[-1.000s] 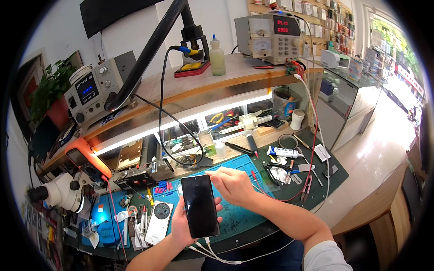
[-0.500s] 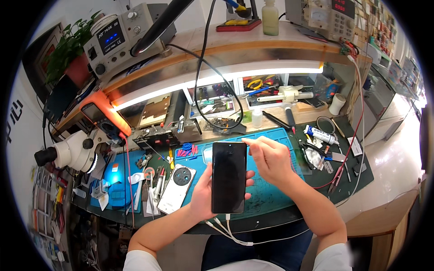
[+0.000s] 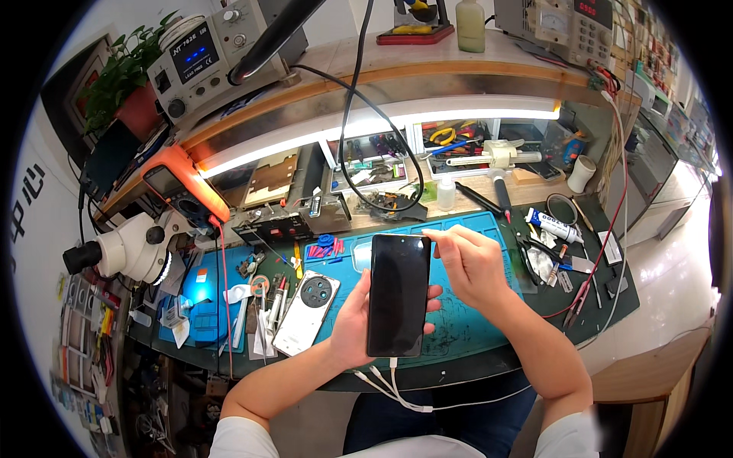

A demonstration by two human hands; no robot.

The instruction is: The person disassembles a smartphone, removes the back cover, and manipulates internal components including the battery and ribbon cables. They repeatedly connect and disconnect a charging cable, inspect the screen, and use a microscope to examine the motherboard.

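A black smartphone [image 3: 398, 298] with a dark screen is upright in my left hand [image 3: 351, 324], thumb along one side and fingertips round the other. From its lower edge hangs a white charging cable [image 3: 394, 374] with several plugs. My right hand [image 3: 475, 267] is closed in a pinch by the phone's upper right corner; whatever its fingertips hold, if anything, is too small to make out. Beneath the phone lies a teal work mat [image 3: 473, 336]. Left of my left hand, a white phone back [image 3: 307, 314] with a round black camera ring rests on the bench.
A microscope [image 3: 122, 256] and an orange multimeter [image 3: 187, 195] stand at the left. Small tools and a blue holder [image 3: 202, 324] lie below them. At the right are a white glue tube [image 3: 551, 227], pliers and red leads. A black cable [image 3: 343, 137] loops down from above.
The whole view has shifted slightly, so the bench and both hands appear a little farther right. The phone and the two hands keep nearly the same grip and pose.
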